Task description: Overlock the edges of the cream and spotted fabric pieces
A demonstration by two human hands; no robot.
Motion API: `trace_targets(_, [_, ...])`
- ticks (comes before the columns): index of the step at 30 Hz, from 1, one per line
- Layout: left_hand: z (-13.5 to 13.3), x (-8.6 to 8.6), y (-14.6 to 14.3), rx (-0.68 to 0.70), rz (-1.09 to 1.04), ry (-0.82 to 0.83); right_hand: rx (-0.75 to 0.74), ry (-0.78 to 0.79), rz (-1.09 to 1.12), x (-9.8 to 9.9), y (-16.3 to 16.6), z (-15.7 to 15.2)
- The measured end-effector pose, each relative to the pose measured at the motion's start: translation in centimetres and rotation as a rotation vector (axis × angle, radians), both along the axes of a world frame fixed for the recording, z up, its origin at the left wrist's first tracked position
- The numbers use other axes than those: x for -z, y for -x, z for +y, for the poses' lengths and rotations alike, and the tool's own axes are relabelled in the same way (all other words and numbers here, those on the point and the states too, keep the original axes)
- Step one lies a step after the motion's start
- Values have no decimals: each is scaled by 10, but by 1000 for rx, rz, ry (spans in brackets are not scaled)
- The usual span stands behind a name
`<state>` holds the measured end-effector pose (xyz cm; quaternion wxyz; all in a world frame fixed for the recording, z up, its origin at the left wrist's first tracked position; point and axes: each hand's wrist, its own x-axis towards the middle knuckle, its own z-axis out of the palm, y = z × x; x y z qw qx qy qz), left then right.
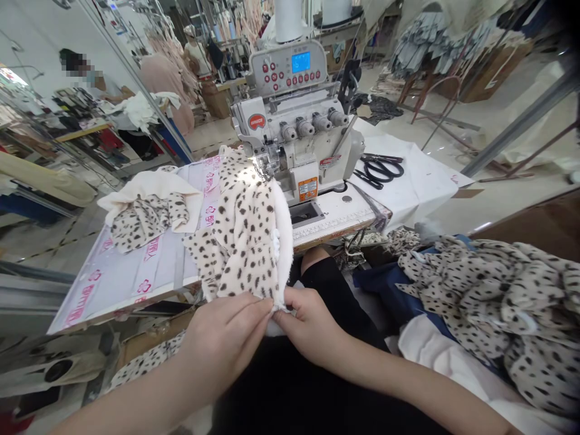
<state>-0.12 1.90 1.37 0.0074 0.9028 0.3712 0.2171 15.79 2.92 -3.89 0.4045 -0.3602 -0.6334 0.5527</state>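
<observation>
Left hand (226, 331) and right hand (312, 323) both grip the cloth (247, 241) at its near edge, apparently to keep its layers together, its far end lying at the machine (301, 127)

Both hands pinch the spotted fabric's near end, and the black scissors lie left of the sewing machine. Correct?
Not quite: the black scissors lie right of the sewing machine, per the head view. The rest holds: left hand and right hand pinch the spotted fabric's near end.
</observation>
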Motion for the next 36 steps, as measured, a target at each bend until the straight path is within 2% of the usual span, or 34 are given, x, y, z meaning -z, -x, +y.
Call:
trace_targets(6, [-1,3,-1,-19,22,-18,-27,142,85,-1,0,2])
trace_targets(11, [-1,4,-2,-2,92,-82,-251,588,378,-12,-9,2])
trace_targets(15, [1,2,-6,-2,112,-55,-317,883,667,-16,-18,2])
trace_targets(18, [2,3,-8,10,104,-81,-413,962,728,-17,-21,4])
trace_targets(22, [4,6,-9,40,105,-146,-474,958,714,-17,-23,5])
trace_targets(24, [5,7,-8,39,79,-155,-496,839,619,-16,-25,5])
trace_targets(26, [6,8,-6,40,34,-139,-409,575,393,-14,-28,6])
trace_targets(29, [7,9,-1,47,-12,-115,-5,-86,-27,-12,-34,11])
trace_targets(30, [6,8,0,52,-27,-122,84,-319,-135,-12,-35,14])
trace_targets(31, [6,8,1,55,-38,-126,113,-529,-215,-12,-36,17])
trace_targets(33, [5,6,1,52,-54,-139,27,-840,-305,-11,-34,24])
trace_targets(36, [-2,-1,-2,13,-43,-100,-55,-1031,-386,-14,-29,33])
